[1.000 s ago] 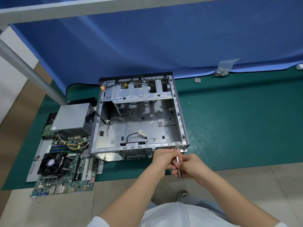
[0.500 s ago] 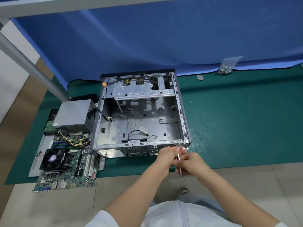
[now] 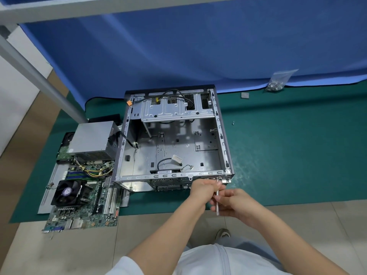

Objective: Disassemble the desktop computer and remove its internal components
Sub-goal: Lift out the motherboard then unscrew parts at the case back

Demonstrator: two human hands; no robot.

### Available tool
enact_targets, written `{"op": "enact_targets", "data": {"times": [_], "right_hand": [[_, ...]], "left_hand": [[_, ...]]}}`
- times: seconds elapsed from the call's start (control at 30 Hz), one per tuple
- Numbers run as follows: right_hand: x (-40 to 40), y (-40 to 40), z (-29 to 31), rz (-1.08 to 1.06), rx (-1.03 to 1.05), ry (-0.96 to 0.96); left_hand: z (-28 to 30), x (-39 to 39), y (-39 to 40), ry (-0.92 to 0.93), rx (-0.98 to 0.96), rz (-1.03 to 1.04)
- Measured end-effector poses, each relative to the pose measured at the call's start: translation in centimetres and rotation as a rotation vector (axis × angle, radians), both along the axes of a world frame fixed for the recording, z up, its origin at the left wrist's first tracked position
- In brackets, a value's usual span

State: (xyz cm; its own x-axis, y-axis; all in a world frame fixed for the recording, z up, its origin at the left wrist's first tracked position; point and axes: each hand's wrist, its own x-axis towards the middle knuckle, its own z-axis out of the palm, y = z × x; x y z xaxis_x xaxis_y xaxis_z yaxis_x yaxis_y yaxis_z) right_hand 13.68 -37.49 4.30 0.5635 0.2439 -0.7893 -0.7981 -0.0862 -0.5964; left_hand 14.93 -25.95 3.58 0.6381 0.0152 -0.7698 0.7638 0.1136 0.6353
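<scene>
The open grey computer case [image 3: 222, 135] lies on its side on the green mat [image 3: 288, 159], nearly gutted, with a few loose cables inside. A thin metal screwdriver [image 3: 217, 203] points up at the case's near right corner. My right hand [image 3: 236, 203] grips its shaft low down. My left hand [image 3: 204, 190] pinches the shaft near the tip, against the case's near rim. Left of the case lie the removed power supply [image 3: 91, 139] and the motherboard [image 3: 83, 197] with its black fan.
A plastic bag of screws [image 3: 277, 83] and a small grey chip [image 3: 245, 95] sit at the mat's far edge by the blue cloth. One loose screw [image 3: 233, 122] lies right of the case. A grey metal panel [image 3: 49, 193] lies under the motherboard. My shoe [image 3: 223, 234] shows below.
Both hands and the screwdriver have shifted slightly up toward the case's near right corner. The camera view has tilted a little; the case has not moved.
</scene>
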Motion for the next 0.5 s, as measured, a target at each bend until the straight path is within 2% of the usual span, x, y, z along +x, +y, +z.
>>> {"op": "enact_targets", "data": {"times": [0.23,0.37,0.43,0.5], "right_hand": [[-0.2,-0.3,-0.6,-0.023,-0.085,-0.024],[-0.2,-0.3,-0.6,-0.030,-0.121,-0.037],[-0.2,-0.4,-0.5,-0.025,-0.111,-0.023],[-0.2,-0.4,-0.4,-0.027,-0.073,0.014]], "left_hand": [[-0.1,-0.3,-0.1,0.005,-0.054,-0.041],[-1.1,-0.6,-0.1,-0.104,0.187,-0.153],[-1.5,-0.6,-0.3,-0.121,0.293,-0.136],[-1.6,-0.4,-0.4,-0.097,0.273,-0.085]]}}
